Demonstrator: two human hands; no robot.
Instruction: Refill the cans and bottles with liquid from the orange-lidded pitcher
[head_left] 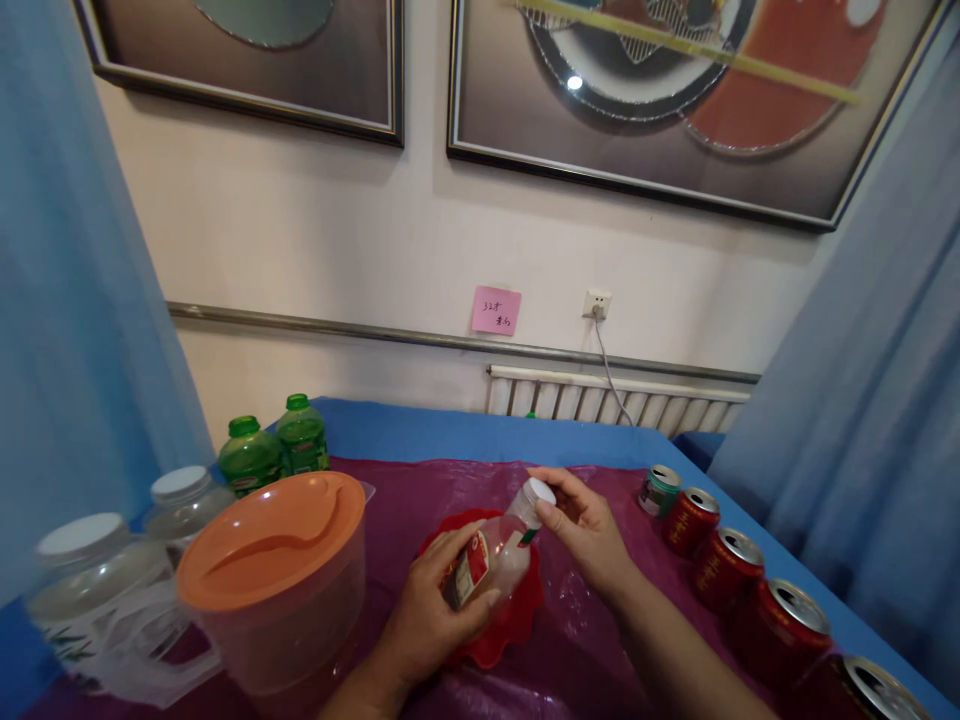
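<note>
My left hand (442, 600) wraps round the body of a clear bottle (510, 565) with a red and cream label. The bottle leans up and to the right, its white cap (538, 490) at the top end. My right hand (589, 525) pinches this cap between thumb and fingers. Beneath the bottle lies a red dish (534, 600) with a wavy rim, partly hidden by the bottle and my left hand. Whether the cap is loose or tight on the neck I cannot tell.
Left of my hands stand a clear tub with an orange lid (274, 540), white-lidded jars (82, 580) and green bottles (302, 440). Several cans (727, 570) line the right side. A purple sheet (397, 490) covers part of the blue table (420, 430). Behind is a radiator (555, 395).
</note>
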